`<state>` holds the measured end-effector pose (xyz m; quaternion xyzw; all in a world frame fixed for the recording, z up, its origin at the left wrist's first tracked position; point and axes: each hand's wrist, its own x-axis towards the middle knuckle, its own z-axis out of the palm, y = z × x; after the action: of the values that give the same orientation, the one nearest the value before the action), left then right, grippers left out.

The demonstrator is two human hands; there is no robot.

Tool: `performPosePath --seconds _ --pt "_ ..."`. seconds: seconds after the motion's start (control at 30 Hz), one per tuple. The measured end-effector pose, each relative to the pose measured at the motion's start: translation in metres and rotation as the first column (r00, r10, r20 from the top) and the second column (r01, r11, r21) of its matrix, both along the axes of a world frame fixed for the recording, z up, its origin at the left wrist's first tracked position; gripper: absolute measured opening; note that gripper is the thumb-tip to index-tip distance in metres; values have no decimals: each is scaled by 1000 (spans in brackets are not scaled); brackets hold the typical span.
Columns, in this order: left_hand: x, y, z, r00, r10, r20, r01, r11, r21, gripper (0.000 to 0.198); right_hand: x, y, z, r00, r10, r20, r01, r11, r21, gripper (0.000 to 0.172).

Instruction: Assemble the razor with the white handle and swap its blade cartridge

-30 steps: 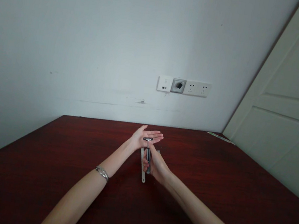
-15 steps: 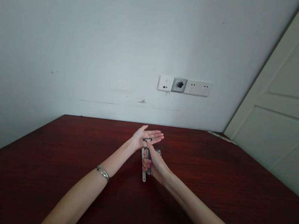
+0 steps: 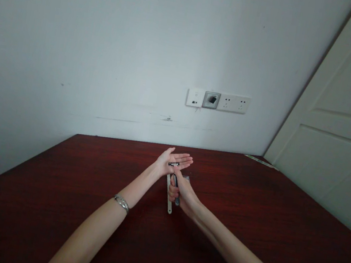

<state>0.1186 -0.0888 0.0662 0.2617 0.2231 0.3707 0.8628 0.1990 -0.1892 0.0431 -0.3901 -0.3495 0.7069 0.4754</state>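
Observation:
My left hand (image 3: 175, 162) is held out over the table, palm turned up and fingers stretched, with no object gripped in it. Wrapped round the handle of a razor (image 3: 175, 181) is my right hand (image 3: 183, 193), its thumb along the upper handle. The razor's dark, shiny head lies at the left palm; whether it touches the skin I cannot tell. Below the hands is a pale, narrow strip (image 3: 168, 202) with a small hole at its near end, partly covered by them. Behind the right hand a small greyish item (image 3: 187, 178) shows only at its edge.
The dark red wooden table (image 3: 49, 200) runs up to a white wall. Wall sockets (image 3: 234, 104) and a plugged-in black piece (image 3: 212, 99) sit above it. A thin printed strip (image 3: 261, 162) lies at the back right corner, beside a white panelled door (image 3: 338, 145).
The whole view has shifted very slightly. Both hands and the razor keep nearly the same pose, with the razor's handle tilted a touch differently.

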Motion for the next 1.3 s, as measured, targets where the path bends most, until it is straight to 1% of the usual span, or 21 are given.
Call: performPosePath --seconds 0.17,0.3,0.47,0.67,0.8,1.0,1.13,1.3 --pt "1 -3 2 1000 2 -14 -2 1000 2 58 0 0 0 1000 -25 -10 25 1000 2 51" --pt "1 -4 2 1000 7 -19 -7 1000 9 60 0 0 1 999 -32 -18 33 999 7 52" --pt "2 -2 0 1000 8 -11 -8 1000 -2 62 0 0 1 999 -37 -27 37 999 10 53" --pt "2 1 -2 1000 -19 -7 19 1000 -6 58 -1 1 0 999 -49 -17 50 999 17 53" --pt "2 1 -2 1000 -16 -9 16 1000 -2 58 -2 1 0 996 -87 -2 87 996 13 53" --pt "3 0 -2 1000 -5 -12 5 1000 -5 58 -1 0 1 996 -84 -5 84 996 35 54" --pt "2 2 -3 1000 15 -19 -15 1000 -14 56 1 -1 6 998 -52 -19 53 997 52 52" --pt "-9 12 -2 998 45 -53 -45 999 -16 44 9 2 21 999 -36 5 35 996 81 48"
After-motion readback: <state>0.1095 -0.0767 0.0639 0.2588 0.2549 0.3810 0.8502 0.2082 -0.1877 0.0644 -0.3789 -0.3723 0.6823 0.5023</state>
